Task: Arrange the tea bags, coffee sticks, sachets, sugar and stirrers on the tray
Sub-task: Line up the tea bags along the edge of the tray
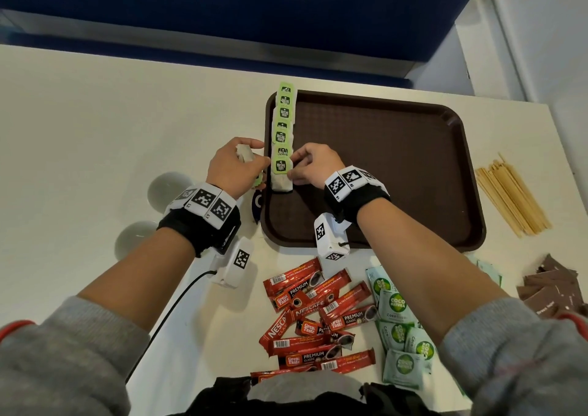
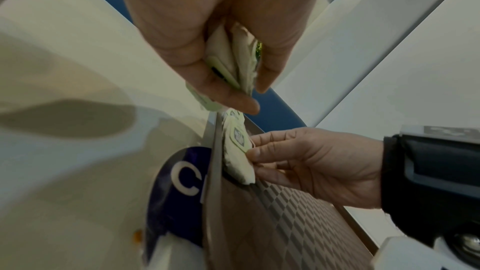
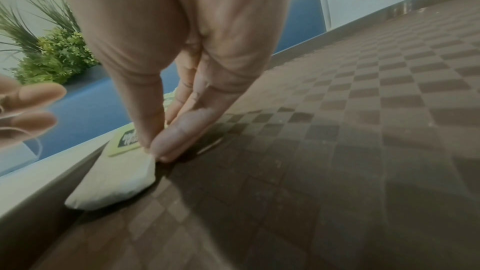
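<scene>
A brown tray lies on the white table. Several tea bags with green tags overlap in a row along its left edge. My right hand pinches the right edge of the nearest tea bag, which lies on the tray. My left hand, just left of the tray, grips a bunch of tea bags. Red coffee sticks, green sachets, brown sugar packets and wooden stirrers lie on the table around the tray.
Two white cups stand left of my left wrist. A blue round sticker sits by the tray's left rim. A blue panel runs behind the table. A black cable trails from my left wrist camera.
</scene>
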